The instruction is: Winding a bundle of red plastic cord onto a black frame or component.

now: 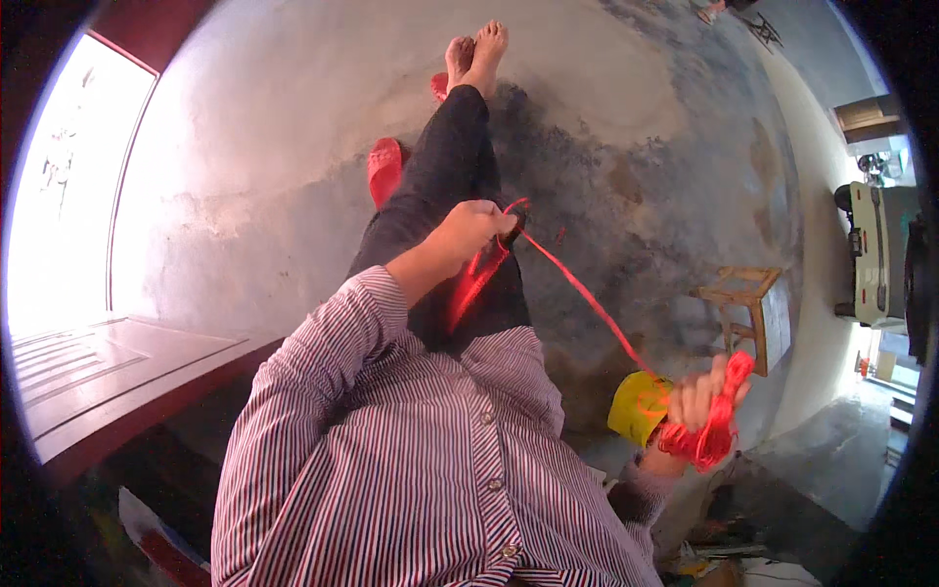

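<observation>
My left hand is closed in a pinch above my lap, with red cord at its fingertips. Below those fingers a narrow red piece, seemingly worked from the same cord, lies against my dark trousers. A taut stretch of red cord runs from there down to my right hand. That hand, out to the right, is wrapped round a loose red cord bundle, whose loops stick out above and below the fist. A yellow sheet or wrapper sits beside the right hand; how it is attached is hidden.
A small wooden stool stands on the grey floor to the right. Red slippers lie near my outstretched bare feet. A panelled door is at the left, by a bright opening. A suitcase-like case stands far right.
</observation>
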`<control>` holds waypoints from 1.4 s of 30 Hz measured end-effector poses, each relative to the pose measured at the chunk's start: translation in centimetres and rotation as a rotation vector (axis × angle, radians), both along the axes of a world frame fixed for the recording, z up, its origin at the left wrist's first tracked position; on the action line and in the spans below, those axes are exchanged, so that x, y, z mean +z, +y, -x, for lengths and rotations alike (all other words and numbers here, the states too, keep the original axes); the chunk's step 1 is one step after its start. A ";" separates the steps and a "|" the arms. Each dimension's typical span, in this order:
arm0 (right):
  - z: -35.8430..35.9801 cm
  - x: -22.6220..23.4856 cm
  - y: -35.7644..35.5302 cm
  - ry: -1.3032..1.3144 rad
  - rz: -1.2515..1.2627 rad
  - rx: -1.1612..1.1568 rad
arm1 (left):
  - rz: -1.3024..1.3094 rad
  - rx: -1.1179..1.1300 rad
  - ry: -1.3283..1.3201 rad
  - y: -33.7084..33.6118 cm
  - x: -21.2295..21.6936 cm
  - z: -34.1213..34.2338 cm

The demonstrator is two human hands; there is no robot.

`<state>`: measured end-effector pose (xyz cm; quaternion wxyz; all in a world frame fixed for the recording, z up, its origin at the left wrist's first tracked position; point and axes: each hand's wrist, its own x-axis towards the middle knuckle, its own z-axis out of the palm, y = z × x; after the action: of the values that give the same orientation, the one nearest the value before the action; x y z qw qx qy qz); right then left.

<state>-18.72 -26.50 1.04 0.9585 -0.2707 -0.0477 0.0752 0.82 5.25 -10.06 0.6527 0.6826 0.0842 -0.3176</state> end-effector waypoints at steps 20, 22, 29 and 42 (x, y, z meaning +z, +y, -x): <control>1.5 -12.5 3.7 0.687 0.892 -0.352 | -0.245 -0.109 -0.565 0.4 1.5 2.9; -1.3 -9.9 6.7 0.600 0.814 -0.352 | -0.254 -0.187 -0.854 -0.1 3.4 5.0; -6.2 -7.1 15.0 0.373 0.395 0.090 | 0.192 -0.269 -0.658 -1.7 6.0 7.9; -15.6 -13.9 12.1 -0.136 1.494 -0.135 | -0.951 -0.771 -1.186 0.6 1.9 -1.9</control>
<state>-3.13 -14.44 -12.87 0.5171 -0.8554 -0.0263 0.0118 2.76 5.83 -8.18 0.0789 0.9185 -0.3856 -0.0386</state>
